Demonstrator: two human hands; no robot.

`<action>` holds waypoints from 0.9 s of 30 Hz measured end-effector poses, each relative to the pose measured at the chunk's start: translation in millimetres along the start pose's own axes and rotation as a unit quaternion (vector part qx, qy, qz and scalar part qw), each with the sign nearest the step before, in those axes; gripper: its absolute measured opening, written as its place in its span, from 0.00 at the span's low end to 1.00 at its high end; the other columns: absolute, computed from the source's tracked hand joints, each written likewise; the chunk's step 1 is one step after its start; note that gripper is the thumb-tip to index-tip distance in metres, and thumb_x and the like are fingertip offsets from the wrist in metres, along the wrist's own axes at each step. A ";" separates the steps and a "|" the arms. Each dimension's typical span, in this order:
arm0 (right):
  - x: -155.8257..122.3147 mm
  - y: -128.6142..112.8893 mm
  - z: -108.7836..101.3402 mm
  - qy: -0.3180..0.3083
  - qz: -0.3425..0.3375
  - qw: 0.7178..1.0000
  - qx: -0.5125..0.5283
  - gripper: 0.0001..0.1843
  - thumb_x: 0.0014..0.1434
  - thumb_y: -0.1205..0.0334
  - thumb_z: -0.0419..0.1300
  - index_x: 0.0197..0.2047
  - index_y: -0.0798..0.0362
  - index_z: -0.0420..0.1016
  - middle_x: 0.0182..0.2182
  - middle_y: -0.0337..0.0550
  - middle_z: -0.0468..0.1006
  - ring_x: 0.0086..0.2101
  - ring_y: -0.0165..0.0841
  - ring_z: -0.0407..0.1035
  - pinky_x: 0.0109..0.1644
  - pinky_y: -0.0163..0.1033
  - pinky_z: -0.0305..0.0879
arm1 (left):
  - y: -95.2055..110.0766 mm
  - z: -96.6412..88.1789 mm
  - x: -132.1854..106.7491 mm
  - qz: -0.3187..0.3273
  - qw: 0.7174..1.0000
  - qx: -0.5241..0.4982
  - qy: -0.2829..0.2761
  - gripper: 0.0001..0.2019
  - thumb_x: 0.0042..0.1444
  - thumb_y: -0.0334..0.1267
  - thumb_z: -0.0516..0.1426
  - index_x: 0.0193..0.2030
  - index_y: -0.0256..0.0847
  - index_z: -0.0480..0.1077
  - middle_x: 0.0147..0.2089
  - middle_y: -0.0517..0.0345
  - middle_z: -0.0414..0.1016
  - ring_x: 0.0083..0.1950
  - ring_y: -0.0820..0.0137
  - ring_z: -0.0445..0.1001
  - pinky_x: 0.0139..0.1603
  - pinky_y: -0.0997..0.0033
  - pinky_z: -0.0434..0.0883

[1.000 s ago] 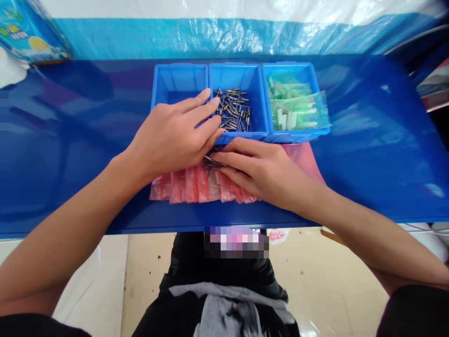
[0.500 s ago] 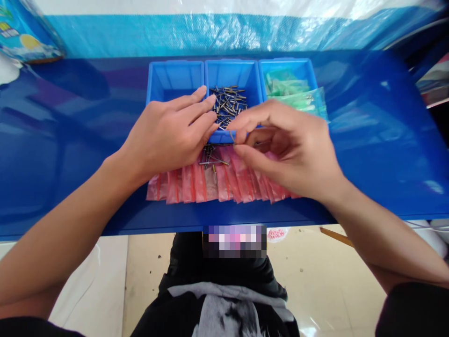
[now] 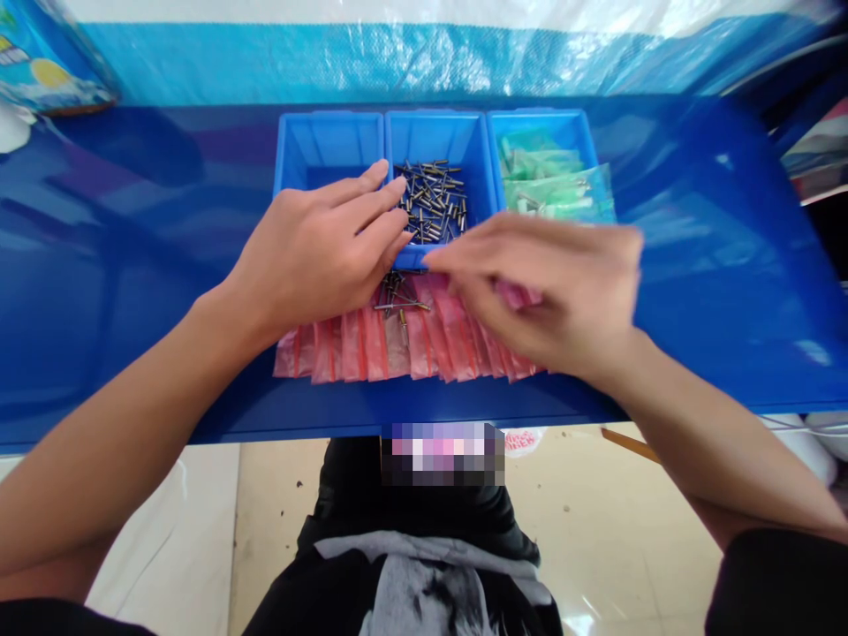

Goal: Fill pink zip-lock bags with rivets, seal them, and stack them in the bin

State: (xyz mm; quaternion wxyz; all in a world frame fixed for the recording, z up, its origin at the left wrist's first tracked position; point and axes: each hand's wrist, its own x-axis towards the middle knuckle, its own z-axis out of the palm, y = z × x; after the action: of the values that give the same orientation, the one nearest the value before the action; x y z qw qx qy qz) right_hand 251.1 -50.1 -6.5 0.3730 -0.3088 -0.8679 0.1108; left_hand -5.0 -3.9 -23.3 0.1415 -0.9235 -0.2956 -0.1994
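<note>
A blue plastic bin in the middle of a row of three holds a heap of small metal rivets. My left hand lies across the neighbouring left bin, its fingertips at the middle bin's edge, with nothing visible in it. A few loose rivets rest on a row of overlapping pink plastic bags. Blurred by motion, my right hand is above the bags' right part. A bit of pink shows under its fingers, but I cannot tell whether it holds anything.
The right bin contains green-tinted plastic bags of pale parts. Everything stands on a glossy blue table, with a blue plastic sheet behind it. A printed box sits at the far left corner.
My right hand has lifted from the rivets on the bags and moved right, away from the middle bin's front edge. The pink bags now fan further right. My left hand has barely moved.
</note>
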 end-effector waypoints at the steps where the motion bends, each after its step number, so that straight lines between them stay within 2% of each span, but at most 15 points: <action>1: -2.2 0.0 3.3 -0.034 -0.050 0.996 -0.060 0.09 0.74 0.69 0.62 0.52 0.55 0.84 0.46 0.48 0.88 0.41 0.33 0.83 0.42 0.39 0.82 | 0.4 -0.4 0.2 -0.010 1.000 -0.012 -0.002 0.15 0.77 0.39 0.49 0.57 0.41 0.76 0.67 0.49 0.79 0.70 0.53 0.78 0.53 0.54 0.86; 3: -6.2 2.6 11.3 -0.083 -0.111 0.984 -0.115 0.09 0.75 0.67 0.61 0.51 0.58 0.83 0.45 0.49 0.87 0.43 0.37 0.82 0.43 0.41 0.81 | 1.5 -1.2 0.6 -0.036 0.999 -0.036 -0.009 0.15 0.77 0.40 0.50 0.56 0.43 0.77 0.67 0.52 0.79 0.72 0.54 0.77 0.56 0.55 0.85; 6: -9.4 8.2 21.8 -0.134 -0.111 0.979 -0.110 0.12 0.77 0.67 0.57 0.52 0.59 0.83 0.46 0.51 0.86 0.46 0.38 0.81 0.47 0.43 0.80 | 2.6 -1.8 1.2 -0.055 0.997 -0.042 -0.029 0.16 0.78 0.41 0.49 0.57 0.44 0.77 0.69 0.53 0.78 0.73 0.56 0.75 0.58 0.55 0.85; 11: -9.0 8.3 24.9 -0.121 -0.075 0.985 -0.097 0.15 0.79 0.65 0.54 0.48 0.56 0.84 0.43 0.48 0.85 0.41 0.34 0.77 0.45 0.40 0.76 | 1.0 -0.8 0.0 -0.018 1.000 0.011 -0.018 0.17 0.79 0.42 0.47 0.57 0.42 0.76 0.67 0.50 0.79 0.72 0.58 0.77 0.54 0.56 0.86; 14: -8.3 4.8 22.7 -0.113 -0.070 0.987 -0.091 0.13 0.78 0.66 0.55 0.51 0.56 0.83 0.46 0.49 0.84 0.44 0.35 0.77 0.47 0.41 0.75 | 0.5 -0.9 -1.7 -0.015 1.000 -0.004 -0.012 0.16 0.78 0.40 0.49 0.59 0.42 0.77 0.67 0.49 0.79 0.72 0.55 0.77 0.56 0.56 0.86; 17: -8.7 3.6 22.4 -0.149 -0.079 0.980 -0.105 0.12 0.77 0.66 0.56 0.54 0.56 0.82 0.48 0.50 0.84 0.47 0.37 0.77 0.48 0.42 0.75 | 1.3 -1.3 -2.5 -0.024 0.999 -0.014 -0.019 0.16 0.78 0.40 0.50 0.61 0.43 0.76 0.69 0.51 0.78 0.74 0.57 0.75 0.61 0.56 0.85; 20: -10.3 5.2 25.5 -0.170 -0.098 0.972 -0.126 0.12 0.76 0.68 0.56 0.51 0.56 0.82 0.46 0.49 0.83 0.45 0.37 0.76 0.45 0.42 0.73 | 1.8 -1.0 -2.4 -0.026 1.000 -0.005 -0.015 0.17 0.78 0.40 0.49 0.61 0.42 0.77 0.69 0.53 0.78 0.73 0.58 0.75 0.61 0.58 0.85; 24: -10.0 1.8 26.5 -0.118 -0.085 0.985 -0.092 0.14 0.75 0.70 0.54 0.51 0.56 0.82 0.44 0.48 0.83 0.43 0.35 0.77 0.44 0.41 0.75 | 0.5 0.0 -2.9 -0.015 1.000 -0.003 -0.002 0.17 0.78 0.40 0.50 0.61 0.42 0.77 0.68 0.50 0.79 0.71 0.55 0.77 0.56 0.55 0.86; 27: -4.4 -5.2 15.9 -0.057 0.020 0.998 0.019 0.13 0.74 0.70 0.57 0.53 0.51 0.82 0.43 0.43 0.83 0.41 0.31 0.77 0.47 0.39 0.76 | -1.0 0.3 -3.5 0.015 0.999 0.030 0.010 0.16 0.78 0.39 0.50 0.62 0.40 0.75 0.68 0.50 0.79 0.70 0.56 0.78 0.52 0.57 0.87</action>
State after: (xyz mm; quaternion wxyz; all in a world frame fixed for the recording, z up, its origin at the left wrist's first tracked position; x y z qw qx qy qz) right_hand 239.7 -56.3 -18.0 0.3260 -0.3119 -0.8794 0.1521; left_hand -8.2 -4.7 -25.1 0.1746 -0.9212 -0.2864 -0.1973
